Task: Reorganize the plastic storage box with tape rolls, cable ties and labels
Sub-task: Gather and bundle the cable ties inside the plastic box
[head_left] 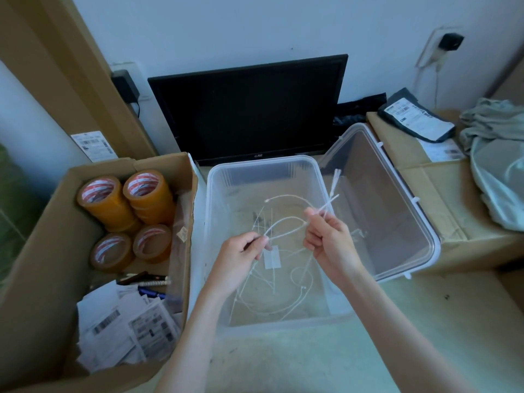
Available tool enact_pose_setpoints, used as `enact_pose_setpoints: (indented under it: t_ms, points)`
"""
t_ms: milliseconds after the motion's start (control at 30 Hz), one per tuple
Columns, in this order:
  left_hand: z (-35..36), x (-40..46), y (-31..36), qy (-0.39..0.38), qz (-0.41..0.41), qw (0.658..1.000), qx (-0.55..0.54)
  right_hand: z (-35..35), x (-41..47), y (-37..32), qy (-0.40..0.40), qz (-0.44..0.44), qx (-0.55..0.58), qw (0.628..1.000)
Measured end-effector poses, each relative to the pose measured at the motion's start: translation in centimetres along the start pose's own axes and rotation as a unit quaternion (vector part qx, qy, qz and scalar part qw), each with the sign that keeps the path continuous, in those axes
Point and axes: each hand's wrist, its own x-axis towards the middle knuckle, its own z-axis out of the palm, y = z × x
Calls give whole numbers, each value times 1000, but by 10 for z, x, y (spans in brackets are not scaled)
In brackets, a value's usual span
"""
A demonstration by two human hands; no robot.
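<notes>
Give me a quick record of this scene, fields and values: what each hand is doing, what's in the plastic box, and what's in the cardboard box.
left hand: pinches cable ties
right hand: grips a bunch of cable ties above the box
plastic box: open, loose white cable ties inside, plus a small white label
lid: leans at the box's right side
cardboard box: tape rolls, pens, paper labels
behind: dark monitor

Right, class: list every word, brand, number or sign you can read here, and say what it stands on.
None can be read.
Monitor badge: blurred.
Tape rolls core print, red: too small.
Labels, barcoded: blurred.
Label on dark parcel: blurred.
Sticker on leaning cardboard: blurred.
</notes>
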Motion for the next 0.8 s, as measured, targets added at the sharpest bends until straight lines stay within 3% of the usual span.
enact_pose_setpoints:
  t_ms: [200,467,600,800]
  points:
    - [3,0,1,-27,-6,999,-16,4,1,8,-22,52,-123,991]
    - [5,1,-4,-134,-21,990,39,6,2,3,38,29,-28,998]
    - [6,1,-2,-187,-16,980,61,4,2,1,33,30,-23,999]
    - [7,1,-5,-206,-46,975,74,4,0,-1,10,52,77,996]
